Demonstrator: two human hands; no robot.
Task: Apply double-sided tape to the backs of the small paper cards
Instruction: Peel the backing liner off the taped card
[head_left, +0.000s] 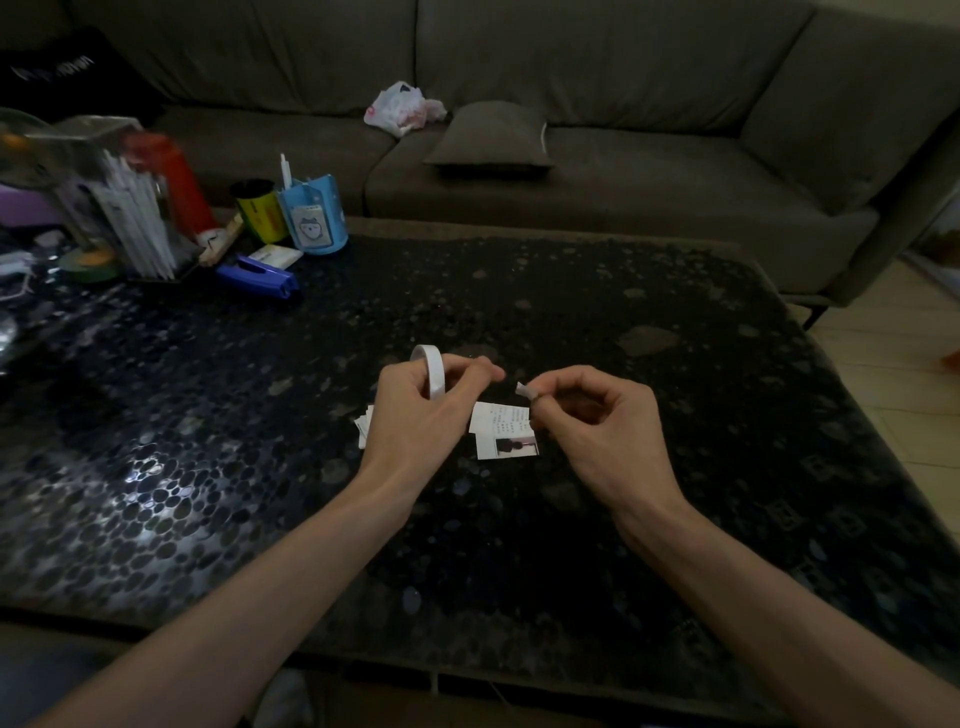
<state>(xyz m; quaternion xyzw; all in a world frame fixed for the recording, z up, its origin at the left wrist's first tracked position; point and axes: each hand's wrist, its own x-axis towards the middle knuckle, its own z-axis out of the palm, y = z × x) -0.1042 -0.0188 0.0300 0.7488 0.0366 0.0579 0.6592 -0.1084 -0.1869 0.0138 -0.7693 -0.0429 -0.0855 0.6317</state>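
Observation:
My left hand (415, 415) grips a white roll of double-sided tape (431, 371), held upright above the table. My right hand (587, 415) pinches a small torn piece of tape (524, 391) between thumb and forefinger, a short gap away from the roll. Under the right hand's fingers lie two small paper cards (501, 431), one with printed text, one with a small photo. A stack of several more cards (363, 423) lies partly hidden under my left hand.
The dark pebble-patterned table (519, 545) carries clutter at its far left: a blue stapler (257, 275), a blue pen cup (311, 215), a yellow cup (260, 210), a green tape roll (88, 262), a clear holder of white sticks (130, 218). A grey sofa (571, 156) stands behind.

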